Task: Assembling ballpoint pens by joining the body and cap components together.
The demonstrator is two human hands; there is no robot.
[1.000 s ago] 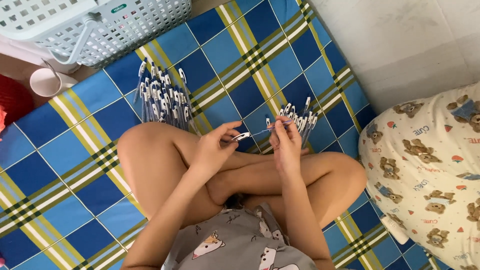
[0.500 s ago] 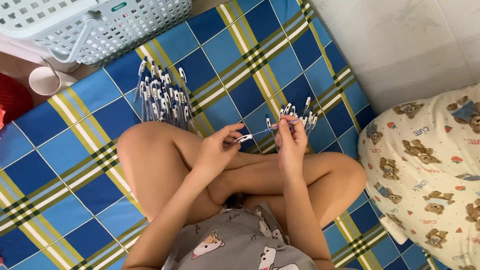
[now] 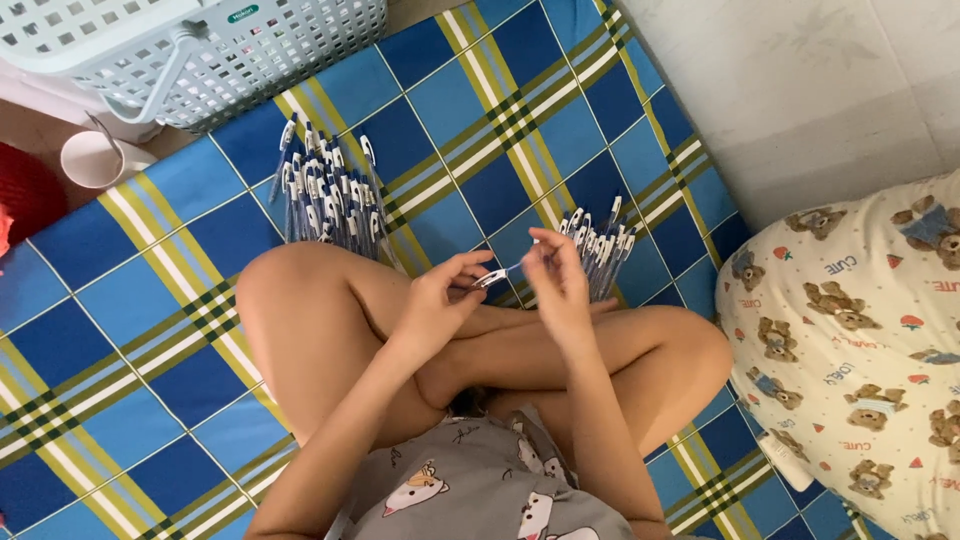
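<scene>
Pinching a small pen part (image 3: pixel 490 279) in the left hand (image 3: pixel 435 300) fingertips, right hand (image 3: pixel 560 285) fingers closed round a thin clear pen barrel (image 3: pixel 535 258) just above the crossed knees. Probably risking a fumble: tiny piece slipping between the legs or onto the checked mat (image 3: pixel 140 330), or an elbow scattering the pen bundle (image 3: pixel 598 255).

Bright, even daylight, soft faint shadows, sharp focus, slight wide-angle stretch at edges.
</scene>
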